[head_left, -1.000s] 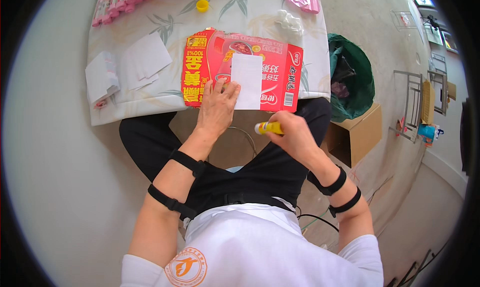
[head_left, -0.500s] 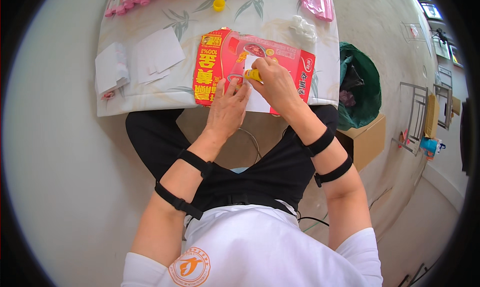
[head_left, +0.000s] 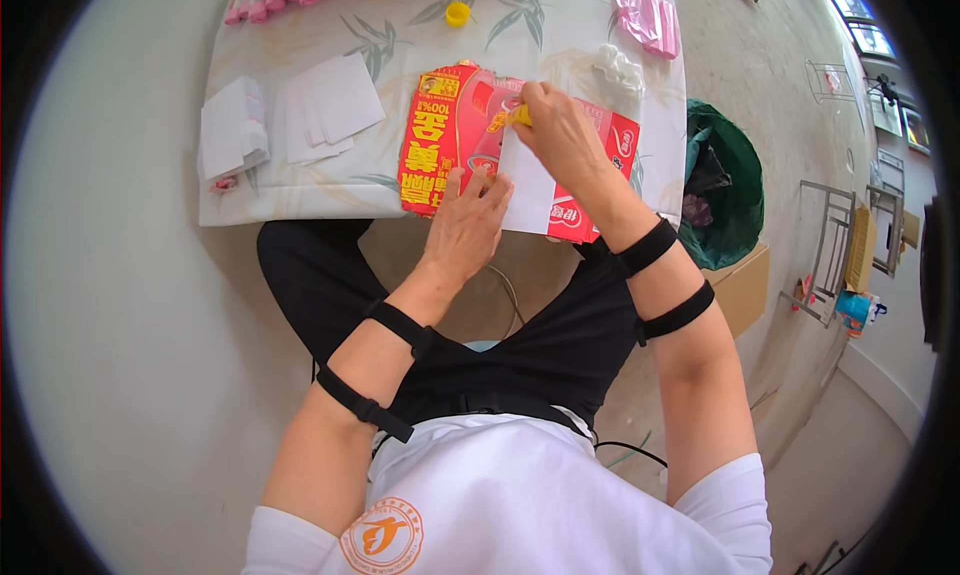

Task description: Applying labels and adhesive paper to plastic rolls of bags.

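Tabletop under a white leaf-printed cloth [head_left: 330, 203], with a flat red-and-yellow printed cardboard sheet [head_left: 462, 135] at its near edge.

On that cardboard lies a white rectangular paper [head_left: 528, 190], partly covered by the right hand; beyond its left side, a fanned group of loose white sheets [head_left: 340, 100] lies flat on the cloth. The left hand [head_left: 470, 215] rests with fingers slightly spread at the left edge of the paper, on the cardboard. The right hand [head_left: 560, 130] pinches a small yellow cylindrical stick [head_left: 521, 117] between thumb and fingers, its tip near the paper's upper left (whether it touches, I cannot tell). Smallest, a round yellow plastic cap [head_left: 457, 15] sits farther back, well apart from both hands.
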A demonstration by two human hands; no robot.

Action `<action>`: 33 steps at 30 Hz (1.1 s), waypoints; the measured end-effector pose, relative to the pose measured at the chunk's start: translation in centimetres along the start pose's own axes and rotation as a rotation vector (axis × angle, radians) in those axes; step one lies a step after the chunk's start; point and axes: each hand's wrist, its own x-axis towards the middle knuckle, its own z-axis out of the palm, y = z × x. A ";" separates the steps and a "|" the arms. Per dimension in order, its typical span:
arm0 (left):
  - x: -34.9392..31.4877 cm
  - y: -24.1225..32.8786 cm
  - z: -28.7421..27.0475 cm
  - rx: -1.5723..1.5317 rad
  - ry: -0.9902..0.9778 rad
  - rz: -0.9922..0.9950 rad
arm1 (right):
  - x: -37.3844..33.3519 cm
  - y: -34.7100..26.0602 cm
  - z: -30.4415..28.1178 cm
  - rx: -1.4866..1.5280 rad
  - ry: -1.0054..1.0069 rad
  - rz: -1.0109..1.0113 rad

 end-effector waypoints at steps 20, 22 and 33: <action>0.3 0.0 -0.5 0.012 -0.042 0.010 | -5.8 2.4 -2.9 0.049 -0.042 0.126; 0.3 -0.1 -0.8 0.033 -0.064 0.005 | -6.1 2.0 -2.6 0.088 -0.016 0.059; 0.6 -0.1 -0.9 0.010 -0.034 0.030 | -4.4 4.0 -2.8 -0.014 0.011 0.026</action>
